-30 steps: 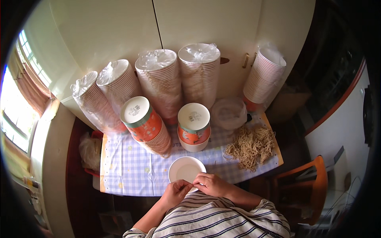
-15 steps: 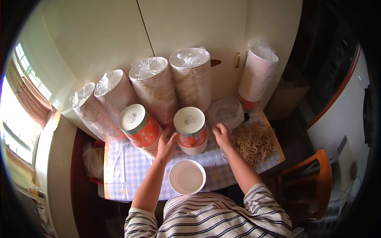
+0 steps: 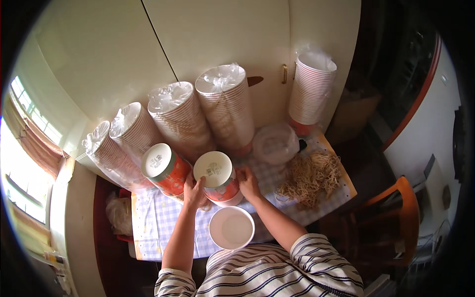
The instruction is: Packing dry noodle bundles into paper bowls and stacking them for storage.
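An orange paper bucket (image 3: 225,192) with a green band stands upside down, its white base facing up, near the middle of the table. My left hand (image 3: 193,190) is closed against its left side, thumb near the base edge. On the opposite side my right hand (image 3: 248,183) presses its curled fingers to the wall. A white rim shows beneath the bucket. Nearer to me, a white paper bucket (image 3: 231,227) stands mouth up. Left of my left hand is another upturned orange bucket (image 3: 170,173), on top of a stack.
Tall plastic-wrapped stacks of paper buckets (image 3: 225,106) line the back of the table, with another stack (image 3: 312,91) at the far right. A crumpled clear plastic bag (image 3: 276,143) and tangled tan strands (image 3: 312,180) lie right on the checked tablecloth (image 3: 153,232). An orange chair (image 3: 408,215) stands right.
My right hand has moved left onto the side of the middle upturned bucket, and my left hand has closed in on its other side. The view has shifted slightly.
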`<state>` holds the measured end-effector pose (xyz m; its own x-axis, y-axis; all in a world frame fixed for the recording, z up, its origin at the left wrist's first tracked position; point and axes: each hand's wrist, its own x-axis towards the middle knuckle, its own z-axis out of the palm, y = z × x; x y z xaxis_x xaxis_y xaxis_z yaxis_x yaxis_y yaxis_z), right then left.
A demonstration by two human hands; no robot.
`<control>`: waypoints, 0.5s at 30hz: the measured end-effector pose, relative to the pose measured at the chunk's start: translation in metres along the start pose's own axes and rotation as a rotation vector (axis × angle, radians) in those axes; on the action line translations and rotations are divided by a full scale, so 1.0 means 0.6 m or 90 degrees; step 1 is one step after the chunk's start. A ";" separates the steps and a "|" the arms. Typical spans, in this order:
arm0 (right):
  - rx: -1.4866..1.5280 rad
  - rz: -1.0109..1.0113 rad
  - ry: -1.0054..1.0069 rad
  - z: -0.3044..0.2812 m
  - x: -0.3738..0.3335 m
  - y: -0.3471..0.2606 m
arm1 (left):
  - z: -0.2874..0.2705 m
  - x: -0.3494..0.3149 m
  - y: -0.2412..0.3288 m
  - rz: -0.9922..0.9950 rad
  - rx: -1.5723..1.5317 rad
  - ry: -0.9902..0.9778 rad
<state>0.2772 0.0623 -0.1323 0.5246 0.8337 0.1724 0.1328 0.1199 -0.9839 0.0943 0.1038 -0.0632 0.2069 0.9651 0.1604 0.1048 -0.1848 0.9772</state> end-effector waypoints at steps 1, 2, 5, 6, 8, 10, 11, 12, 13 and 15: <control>0.000 -0.001 -0.001 0.002 -0.001 -0.002 | 0.000 -0.002 0.000 0.000 0.000 0.001; 0.008 -0.004 0.008 0.001 -0.004 -0.006 | 0.001 -0.005 -0.002 -0.011 -0.033 0.014; 0.008 -0.043 0.023 0.001 -0.012 0.000 | 0.003 -0.013 -0.006 -0.027 -0.080 0.019; 0.003 -0.078 0.029 -0.002 -0.017 0.005 | 0.003 -0.014 -0.006 -0.031 -0.092 0.010; -0.035 -0.059 0.014 -0.019 -0.032 0.012 | 0.004 -0.016 -0.004 -0.046 -0.098 0.009; -0.046 0.031 -0.013 -0.034 -0.045 0.023 | 0.003 -0.021 0.001 -0.062 -0.093 0.005; -0.047 0.030 -0.016 -0.042 -0.049 0.019 | 0.003 -0.026 0.007 -0.062 -0.095 0.008; -0.070 0.015 -0.027 -0.051 -0.054 0.012 | 0.004 -0.030 0.012 -0.064 -0.100 0.026; -0.094 0.000 -0.038 -0.058 -0.058 0.008 | 0.002 -0.034 0.015 -0.066 -0.105 0.044; -0.097 -0.028 -0.047 -0.072 -0.067 0.023 | -0.003 -0.052 0.010 0.020 0.103 0.096</control>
<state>0.2944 0.0073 -0.1506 0.4526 0.8679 0.2049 0.2824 0.0785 -0.9561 0.0865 0.0733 -0.0622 0.0658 0.9728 0.2220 0.2576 -0.2315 0.9381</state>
